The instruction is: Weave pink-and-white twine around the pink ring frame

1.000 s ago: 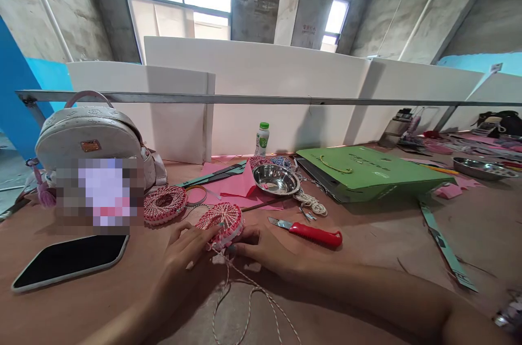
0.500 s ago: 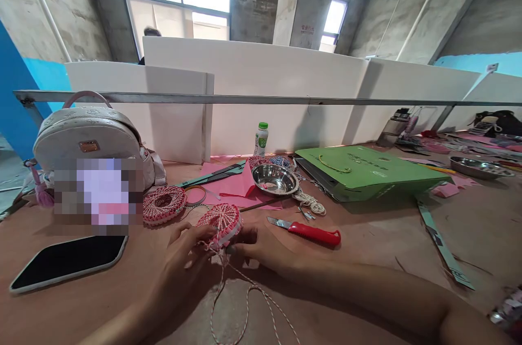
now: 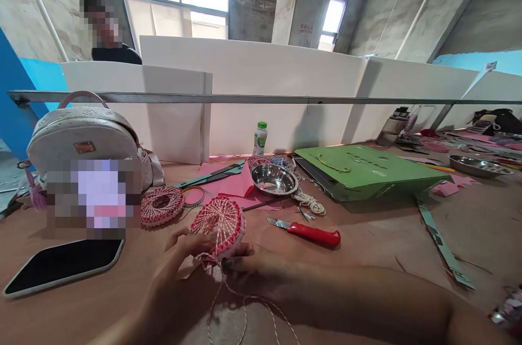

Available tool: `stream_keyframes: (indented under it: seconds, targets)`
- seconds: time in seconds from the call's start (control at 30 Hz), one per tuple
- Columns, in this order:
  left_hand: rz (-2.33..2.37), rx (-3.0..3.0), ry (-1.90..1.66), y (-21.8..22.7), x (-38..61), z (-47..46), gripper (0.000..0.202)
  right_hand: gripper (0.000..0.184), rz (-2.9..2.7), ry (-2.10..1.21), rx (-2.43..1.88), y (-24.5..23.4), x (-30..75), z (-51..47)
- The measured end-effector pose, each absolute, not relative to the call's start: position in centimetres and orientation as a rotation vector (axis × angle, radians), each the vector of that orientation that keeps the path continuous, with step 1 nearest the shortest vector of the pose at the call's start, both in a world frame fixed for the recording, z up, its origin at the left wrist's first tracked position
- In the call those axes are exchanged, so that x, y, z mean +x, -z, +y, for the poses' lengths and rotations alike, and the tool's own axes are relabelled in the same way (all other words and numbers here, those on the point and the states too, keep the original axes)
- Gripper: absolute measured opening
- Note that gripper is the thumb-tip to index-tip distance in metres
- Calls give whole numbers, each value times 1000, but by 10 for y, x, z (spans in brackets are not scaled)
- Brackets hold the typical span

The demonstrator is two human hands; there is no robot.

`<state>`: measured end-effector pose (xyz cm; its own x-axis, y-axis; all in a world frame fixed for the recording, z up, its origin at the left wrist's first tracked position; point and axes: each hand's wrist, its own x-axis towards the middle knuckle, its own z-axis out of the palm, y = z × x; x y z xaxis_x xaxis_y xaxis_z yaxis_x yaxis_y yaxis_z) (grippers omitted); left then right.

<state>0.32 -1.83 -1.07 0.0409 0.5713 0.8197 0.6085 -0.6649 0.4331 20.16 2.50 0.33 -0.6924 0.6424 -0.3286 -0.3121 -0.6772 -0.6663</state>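
The fingers [image 3: 184, 240] of the left hand [image 3: 179, 261] curl around the lower left edge of a round woven disc [image 3: 218, 231], and the fingers [image 3: 246, 250] of the right hand [image 3: 248, 264] close on its lower edge, so both hands are nearly shut on it. Their fingertips are partly hidden by the disc and by each other, so the exact grip is hard to make out. The disc stands tilted up off the worktop [image 3: 367, 231], its red-and-white twine spokes showing and a pink band along its rim. A loose red-and-white string [image 3: 244, 297] drops from it and runs out of view at the bottom edge.

Just left of the hands lies a second woven ring [image 3: 162, 205], and beyond it a white backpack [image 3: 81, 141], its lower part hidden by a pixelated patch [image 3: 93, 198]. A black phone [image 3: 61, 266] lies at the left, cut off by nothing but close to the frame edge. To the right is a red-handled utility knife [image 3: 314, 234], then a small coil of white cord [image 3: 309, 202], a steel bowl [image 3: 274, 179] on pink paper [image 3: 228, 182], and a green bag [image 3: 362, 168]. A co-worker in a dark top [image 3: 116, 54] stands behind the white partition [image 3: 253, 84].
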Motion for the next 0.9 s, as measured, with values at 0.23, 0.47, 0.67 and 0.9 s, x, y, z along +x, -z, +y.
stream_keyframes:
  seconds: [0.23, 0.47, 0.67, 0.9]
  targets:
    - [-1311, -2156, 1890, 8, 15, -23, 31, 36, -767, -2377, -697, 0, 202, 28]
    - [-1476, -2258, 1862, 15, 10, -23, 27, 37, -975, -2327, -731, -28, 212, 21]
    - [-1322, -2267, 1658, -2, 1, -23, 19, 27, -1385, -2115, -800, -24, 212, 24]
    - [-1404, -2418, 1656, 4, -13, -19, 15, 11, -1996, -1392, -735, -12, 217, 44]
